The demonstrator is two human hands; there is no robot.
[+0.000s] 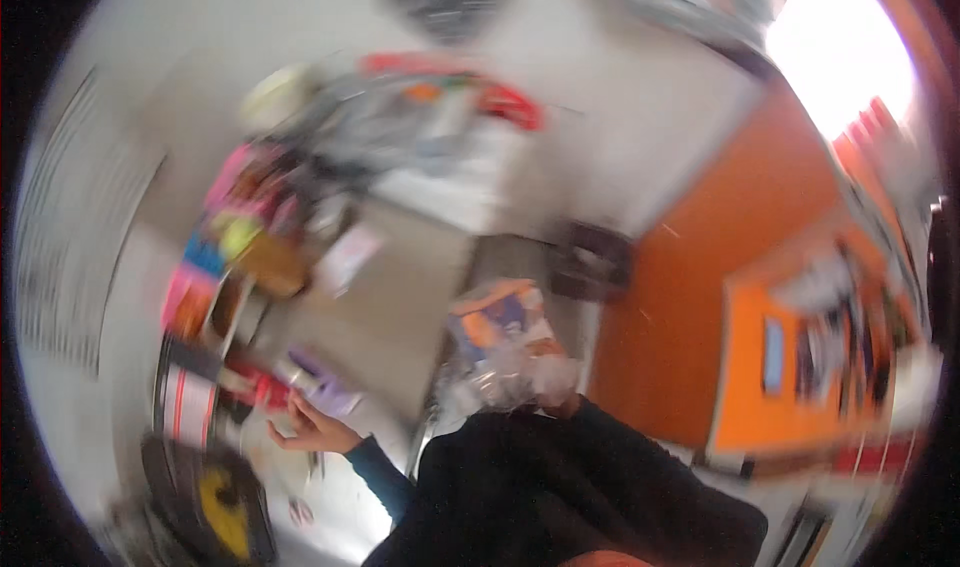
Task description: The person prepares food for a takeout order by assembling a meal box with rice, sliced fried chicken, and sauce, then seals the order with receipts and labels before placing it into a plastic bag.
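Observation:
My left hand (312,429) is held out at the lower left with its fingers apart and nothing in them. Just beyond it, on the table, lie a purple object (335,395) and a red item (268,392), both too blurred to name. In front of my body is a crinkled clear plastic packet (500,332) with orange and purple print. My right hand (565,407) grips its lower right side; most of those fingers are hidden behind the plastic.
The grey table (400,287) carries colourful goods (265,192) along its left side and a pile of plastic bags (420,117) at the far end. A dark bin-like box (592,259) stands beyond the packet. An orange cabinet (690,297) stands on the right. Motion blurs everything.

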